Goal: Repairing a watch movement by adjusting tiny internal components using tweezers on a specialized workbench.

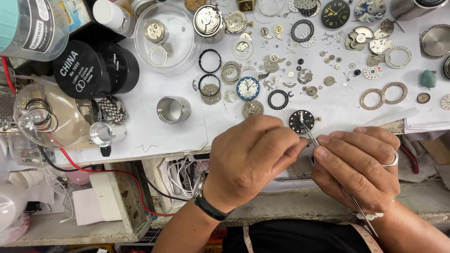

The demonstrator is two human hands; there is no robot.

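Tweezers (328, 161) sit pinched in our right hand (358, 166), tips on the black dial (301, 121) at centre frame; our left hand (251, 154) curls closed beside it, steadying. A slip could scratch the dial or flick it into the loose parts on the counter (164, 136). Upper centre, a clear dish (180, 58) holds a watch movement (154, 30) and a ring.

Bare forearms, dark wristwatch (209, 204) on left wrist, silver ring (392, 161) on right hand (358, 168)
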